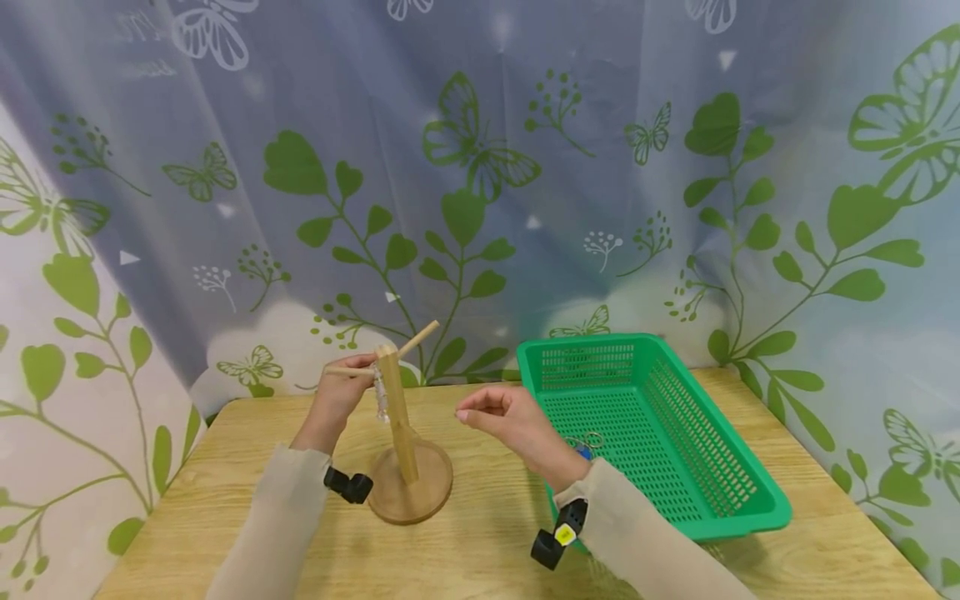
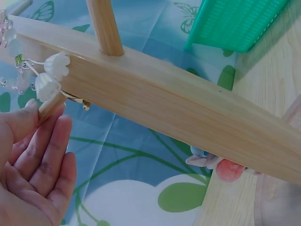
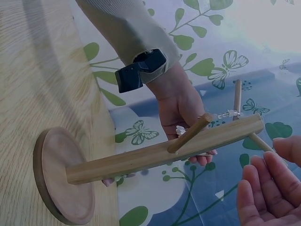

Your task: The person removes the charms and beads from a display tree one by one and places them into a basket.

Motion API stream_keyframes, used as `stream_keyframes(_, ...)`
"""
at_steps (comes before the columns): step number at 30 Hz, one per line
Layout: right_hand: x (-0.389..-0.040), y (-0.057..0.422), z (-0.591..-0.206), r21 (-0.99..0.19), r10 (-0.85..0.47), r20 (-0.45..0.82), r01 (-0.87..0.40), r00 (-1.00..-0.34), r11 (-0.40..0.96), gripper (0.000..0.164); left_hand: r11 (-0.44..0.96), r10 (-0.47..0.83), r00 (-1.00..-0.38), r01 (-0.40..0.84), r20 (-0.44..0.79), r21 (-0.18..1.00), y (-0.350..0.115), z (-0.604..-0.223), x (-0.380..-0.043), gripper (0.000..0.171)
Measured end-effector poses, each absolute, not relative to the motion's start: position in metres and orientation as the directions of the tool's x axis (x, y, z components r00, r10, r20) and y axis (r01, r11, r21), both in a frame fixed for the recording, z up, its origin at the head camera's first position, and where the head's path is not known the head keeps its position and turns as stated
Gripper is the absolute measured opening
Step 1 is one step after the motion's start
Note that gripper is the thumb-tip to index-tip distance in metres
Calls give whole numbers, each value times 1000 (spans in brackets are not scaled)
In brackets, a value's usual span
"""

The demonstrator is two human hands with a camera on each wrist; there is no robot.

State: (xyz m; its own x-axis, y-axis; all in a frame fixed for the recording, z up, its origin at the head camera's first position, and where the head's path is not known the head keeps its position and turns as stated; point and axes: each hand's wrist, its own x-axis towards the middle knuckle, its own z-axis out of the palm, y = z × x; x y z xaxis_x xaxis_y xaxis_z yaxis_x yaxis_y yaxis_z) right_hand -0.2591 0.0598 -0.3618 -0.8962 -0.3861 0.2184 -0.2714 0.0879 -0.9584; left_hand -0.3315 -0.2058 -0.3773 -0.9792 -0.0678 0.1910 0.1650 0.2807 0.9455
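A wooden stand with a round base and several pegs stands upright on the table. A beaded charm with clear beads hangs near its top; close up, white bell-shaped flowers and a gold clasp show at one peg. My left hand is on the stand's far side, thumb and forefinger pinching that wooden peg beside the flowers. To the right of the stand, my right hand hovers over the table with loosely bent fingers, holding nothing, between the stand and the green basket.
Inside the basket, partly behind my right wrist, lie a blue item and metal rings. A small pink and blue plush-like thing sits behind the stand's post, partly hidden. A printed curtain hangs behind the wooden table.
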Motion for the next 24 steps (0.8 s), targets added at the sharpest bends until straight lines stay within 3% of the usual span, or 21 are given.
stream_keyframes(11,-259,60,-362,-959,-378,212,-266,-901,96,18,212,-158,-967,167,202,963,-209,-386,-317,32)
stream_keyframes(24,-258,61,-363,-964,-381,202,-251,-902,83,23,162,-34,-979,193,201,968,-231,-392,-301,33)
